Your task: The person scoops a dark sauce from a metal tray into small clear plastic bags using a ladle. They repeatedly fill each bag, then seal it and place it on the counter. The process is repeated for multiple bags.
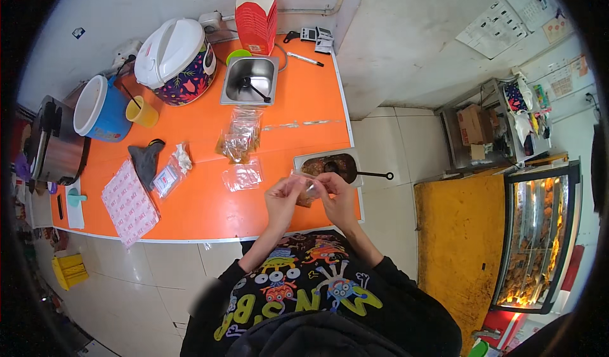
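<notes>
A small clear zip bag [307,196] with brown sauce in its lower part hangs between my two hands. My left hand [283,197] pinches its upper left edge, and my right hand [337,196] grips the right side of its top. Just beyond them sits a steel pan [352,156] of reddish-brown sauce, a black ladle [373,173] resting in it with the handle over the table's right edge. Left of my hands lie flat clear bags [242,174] that look empty. Farther back is an overlapping pile of filled sauce bags [241,138].
On the orange table [200,214] stand a second steel pan [228,83] with a black ladle, stacked red cartons [257,26], a patterned rice cooker [183,78], a blue bucket [107,114] and a yellow cup [144,114]. Printed paper sheets [128,202] overhang the front edge. A lit food display case [535,242] stands right.
</notes>
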A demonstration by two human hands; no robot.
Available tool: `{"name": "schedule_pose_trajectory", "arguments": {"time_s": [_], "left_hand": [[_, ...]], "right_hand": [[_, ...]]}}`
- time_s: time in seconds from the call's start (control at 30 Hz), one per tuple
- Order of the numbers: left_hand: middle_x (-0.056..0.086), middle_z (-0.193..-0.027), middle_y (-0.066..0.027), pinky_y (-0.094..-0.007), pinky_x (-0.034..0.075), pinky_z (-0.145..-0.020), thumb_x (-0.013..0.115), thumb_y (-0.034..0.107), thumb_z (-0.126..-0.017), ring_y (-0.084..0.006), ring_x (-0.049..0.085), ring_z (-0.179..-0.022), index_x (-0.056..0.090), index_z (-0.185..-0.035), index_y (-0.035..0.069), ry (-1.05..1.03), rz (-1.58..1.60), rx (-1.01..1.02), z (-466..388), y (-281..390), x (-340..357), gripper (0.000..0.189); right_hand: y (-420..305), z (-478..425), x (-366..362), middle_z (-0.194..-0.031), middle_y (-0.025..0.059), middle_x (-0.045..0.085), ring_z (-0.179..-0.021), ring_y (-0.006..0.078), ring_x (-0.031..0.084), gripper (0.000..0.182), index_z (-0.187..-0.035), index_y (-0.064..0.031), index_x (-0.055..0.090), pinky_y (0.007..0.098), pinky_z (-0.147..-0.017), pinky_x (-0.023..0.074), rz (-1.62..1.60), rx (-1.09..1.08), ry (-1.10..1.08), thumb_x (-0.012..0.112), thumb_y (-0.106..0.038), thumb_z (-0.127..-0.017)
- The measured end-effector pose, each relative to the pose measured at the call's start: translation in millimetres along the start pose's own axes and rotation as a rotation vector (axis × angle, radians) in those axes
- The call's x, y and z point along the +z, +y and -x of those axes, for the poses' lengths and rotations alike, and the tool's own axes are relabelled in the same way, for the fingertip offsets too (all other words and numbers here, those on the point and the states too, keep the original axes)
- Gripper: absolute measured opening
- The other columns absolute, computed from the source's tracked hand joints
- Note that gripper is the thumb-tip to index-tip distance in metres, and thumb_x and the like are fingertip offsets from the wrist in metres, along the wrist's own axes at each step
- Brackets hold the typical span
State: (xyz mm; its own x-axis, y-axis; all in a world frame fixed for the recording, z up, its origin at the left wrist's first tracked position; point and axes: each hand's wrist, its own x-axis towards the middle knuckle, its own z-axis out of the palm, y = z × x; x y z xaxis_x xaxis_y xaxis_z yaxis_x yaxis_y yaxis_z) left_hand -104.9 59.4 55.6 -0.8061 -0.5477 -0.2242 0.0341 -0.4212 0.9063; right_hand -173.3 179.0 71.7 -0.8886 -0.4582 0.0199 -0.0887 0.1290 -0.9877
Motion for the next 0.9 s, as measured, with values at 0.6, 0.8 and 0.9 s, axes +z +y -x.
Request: {"name": "schedule_pose_trajectory", "arguments": {"time_s": [0.6,0.8,0.9], "left_hand": [[0.069,-0.079,-0.0058,-0.0231,0.052,-0.052,0.064,0.015,-0.090,-0.0110,0.064,-0.063,0.068,-0.093,-0.001,-0.054,0.016,-0.074,0.7,-7.4,-6.9,0.017],[0.069,-0.080,-0.0047,-0.0224,0.050,-0.065,0.061,0.019,-0.092,-0.0086,0.062,-0.068,0.069,-0.092,0.000,0.061,0.149,-0.059,0.7,-6.5,-28.3,0.020],[0.069,-0.085,-0.0048,-0.0236,0.046,-0.076,0.061,0.018,-0.092,-0.0088,0.061,-0.080,0.070,-0.094,0.001,0.169,0.206,-0.082,1.7,-17.2,-45.8,0.020]], "right_hand": [[7.8,3.9,-0.8,-0.086,0.0064,0.068,-0.080,0.0091,0.062,0.016,-0.094,0.0047,0.064,0.0242,-0.074,0.0507,-0.286,0.160,-0.113,0.058,-0.010,-0.094],[4.4,9.0,11.4,-0.085,0.0053,0.068,-0.080,0.0088,0.061,0.018,-0.094,0.0053,0.065,0.0239,-0.074,0.0498,-0.221,0.137,-0.131,0.058,-0.011,-0.094],[6.6,10.6,22.3,-0.084,0.0053,0.068,-0.080,0.0080,0.061,0.018,-0.094,0.0052,0.065,0.0235,-0.071,0.0488,-0.205,0.117,-0.166,0.058,-0.011,-0.094]]}}
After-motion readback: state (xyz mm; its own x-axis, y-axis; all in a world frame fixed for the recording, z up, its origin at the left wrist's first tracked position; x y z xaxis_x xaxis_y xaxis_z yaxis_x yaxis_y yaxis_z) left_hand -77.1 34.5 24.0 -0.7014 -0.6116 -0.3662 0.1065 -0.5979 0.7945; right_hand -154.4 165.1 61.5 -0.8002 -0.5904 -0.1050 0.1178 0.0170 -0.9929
